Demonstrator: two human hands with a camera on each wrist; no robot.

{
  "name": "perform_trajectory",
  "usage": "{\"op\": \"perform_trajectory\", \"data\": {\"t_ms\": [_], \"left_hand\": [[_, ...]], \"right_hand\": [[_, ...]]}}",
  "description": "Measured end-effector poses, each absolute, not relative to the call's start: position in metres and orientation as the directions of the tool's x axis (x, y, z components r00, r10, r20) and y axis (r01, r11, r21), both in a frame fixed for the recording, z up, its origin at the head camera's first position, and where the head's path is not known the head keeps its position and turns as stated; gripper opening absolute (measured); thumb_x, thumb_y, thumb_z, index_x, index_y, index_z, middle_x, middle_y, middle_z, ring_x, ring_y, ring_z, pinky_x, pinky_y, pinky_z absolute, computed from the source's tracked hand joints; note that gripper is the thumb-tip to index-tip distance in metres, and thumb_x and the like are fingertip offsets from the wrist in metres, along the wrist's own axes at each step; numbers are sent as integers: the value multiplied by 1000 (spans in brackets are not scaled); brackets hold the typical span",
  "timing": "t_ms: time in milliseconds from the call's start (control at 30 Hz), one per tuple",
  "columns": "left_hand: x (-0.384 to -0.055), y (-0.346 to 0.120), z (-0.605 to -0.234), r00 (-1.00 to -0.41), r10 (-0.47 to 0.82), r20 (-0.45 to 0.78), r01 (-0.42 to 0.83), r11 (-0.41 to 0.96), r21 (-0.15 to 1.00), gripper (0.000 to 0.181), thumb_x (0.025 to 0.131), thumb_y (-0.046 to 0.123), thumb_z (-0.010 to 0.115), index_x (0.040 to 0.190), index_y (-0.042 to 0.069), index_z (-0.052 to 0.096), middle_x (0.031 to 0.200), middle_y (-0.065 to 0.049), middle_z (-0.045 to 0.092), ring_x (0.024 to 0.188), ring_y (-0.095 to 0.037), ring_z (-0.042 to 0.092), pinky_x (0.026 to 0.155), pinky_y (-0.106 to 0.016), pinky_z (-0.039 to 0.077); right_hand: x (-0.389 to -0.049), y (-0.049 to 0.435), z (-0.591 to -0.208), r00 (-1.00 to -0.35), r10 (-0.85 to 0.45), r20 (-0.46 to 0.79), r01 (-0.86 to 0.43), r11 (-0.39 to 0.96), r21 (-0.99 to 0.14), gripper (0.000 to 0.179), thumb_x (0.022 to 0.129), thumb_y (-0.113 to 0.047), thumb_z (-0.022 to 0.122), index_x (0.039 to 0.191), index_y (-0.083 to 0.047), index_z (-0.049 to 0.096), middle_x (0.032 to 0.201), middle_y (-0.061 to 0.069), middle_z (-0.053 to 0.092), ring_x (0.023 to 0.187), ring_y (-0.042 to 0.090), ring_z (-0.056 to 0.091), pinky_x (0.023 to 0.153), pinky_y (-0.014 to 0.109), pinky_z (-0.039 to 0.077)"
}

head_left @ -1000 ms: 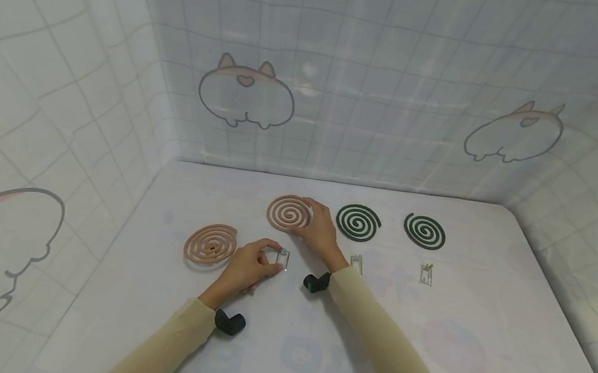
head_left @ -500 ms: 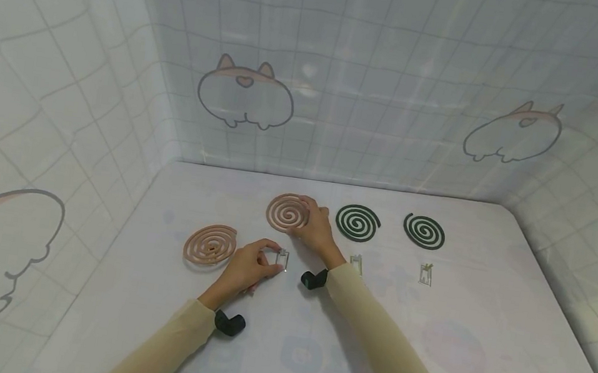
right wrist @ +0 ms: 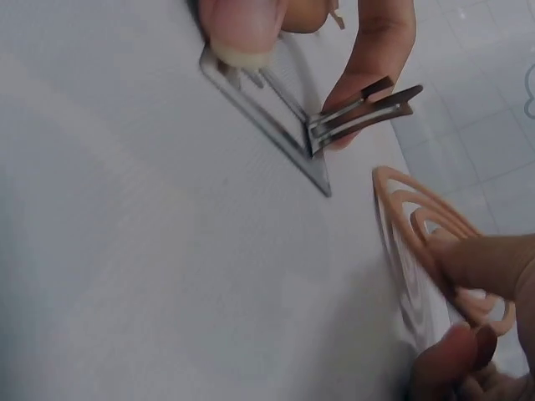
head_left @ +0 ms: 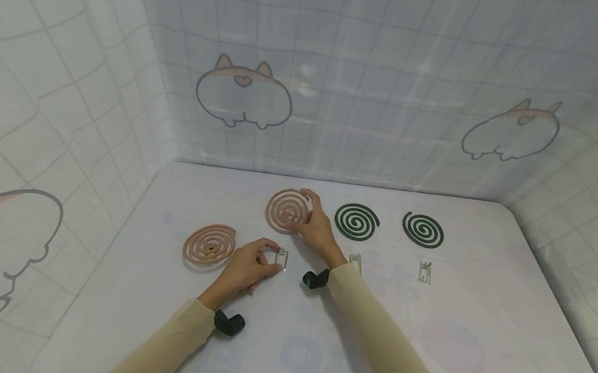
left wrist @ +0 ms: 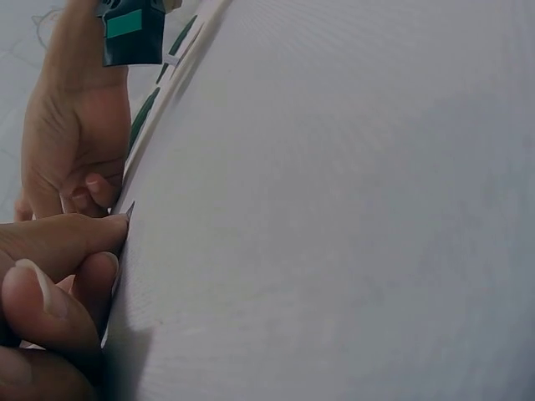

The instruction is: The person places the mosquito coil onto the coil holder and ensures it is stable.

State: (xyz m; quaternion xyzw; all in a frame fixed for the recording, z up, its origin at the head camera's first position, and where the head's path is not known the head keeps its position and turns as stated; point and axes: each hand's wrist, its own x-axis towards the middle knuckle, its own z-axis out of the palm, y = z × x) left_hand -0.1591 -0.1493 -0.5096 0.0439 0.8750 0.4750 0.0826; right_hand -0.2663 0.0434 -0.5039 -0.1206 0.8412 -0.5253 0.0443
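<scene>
My right hand [head_left: 318,230] grips the right edge of a brown mosquito coil [head_left: 268,211], thumb low and fingers at the top. In the right wrist view the coil [right wrist: 415,238] is tilted, its near side lifted off the table. My left hand [head_left: 246,264] holds a thin metal coil stand [head_left: 286,261] on the table, just below that coil. The right wrist view shows the stand [right wrist: 272,138] between left thumb and forefinger, its small split prongs bent up. Left of this hand, a second brown mosquito coil [head_left: 200,248] sits raised, a dark tip at its centre.
Two green mosquito coils, one nearer [head_left: 353,236] and one farther right [head_left: 423,245], lie flat at the back. Below them on the white table [head_left: 486,312] lie two metal stands, one by the right sleeve [head_left: 355,260] and another [head_left: 425,272]. Tile-patterned sheeting [head_left: 369,126] surrounds the table.
My right hand has raised the far edge of the brown coil, which now tilts more and sits slightly higher. The left hand and its stand have stayed in place.
</scene>
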Motion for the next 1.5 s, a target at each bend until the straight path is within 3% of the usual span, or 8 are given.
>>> {"op": "perform_trajectory", "data": {"t_ms": [267,433,567,800,1000,1233,1500], "left_hand": [[-159,-149,-508,-981,156,-115,-11,547,837,42,89,22,83,126,16,65,66,2,65,32,-10,43,36,-24,33],[-159,-149,-508,-981,154,-121,-17,548,836,42,89,23,83,126,17,65,67,1,65,32,-10,43,36,-24,33],[-159,-149,-507,-982,150,-116,-14,550,835,43,89,23,83,127,17,65,68,2,65,32,-9,44,36,-24,33],[-160,-149,-509,-980,148,-131,-30,546,837,42,89,24,83,126,18,64,68,1,66,32,-10,44,36,-24,33],[-160,-149,-511,-982,145,-122,-24,542,840,41,89,24,83,126,18,65,68,0,66,32,-9,43,37,-24,33],[-158,-148,-510,-982,128,-138,-51,526,849,41,88,23,84,124,18,65,68,-1,65,33,-9,42,36,-24,32],[-159,-148,-510,-983,125,-135,-47,542,839,41,88,24,85,123,19,65,68,0,66,32,-9,42,35,-25,33]], "right_hand": [[-266,45,-508,-959,-270,81,-193,420,-887,66,92,-15,80,150,-24,49,104,6,66,88,17,65,65,28,50],[-266,46,-507,-949,-299,98,-221,414,-883,48,94,-15,77,139,-20,63,105,4,67,86,16,64,65,28,50],[-266,47,-506,-940,-331,76,-215,409,-887,34,93,-18,78,126,-18,71,95,3,64,76,17,61,61,28,50],[-266,45,-509,-944,-322,70,-203,402,-893,43,91,-24,81,131,-21,68,87,3,67,62,17,60,53,30,52],[-265,43,-508,-953,-296,68,-183,383,-905,44,92,-27,80,132,-17,67,84,3,70,57,18,61,51,31,52],[-265,45,-509,-953,-301,15,-93,248,-964,50,91,-19,81,137,-10,63,103,8,72,58,19,63,53,30,53],[-262,48,-504,-947,-320,12,-57,134,-989,48,93,-14,78,138,-13,61,113,10,71,69,22,64,55,31,53]]}}
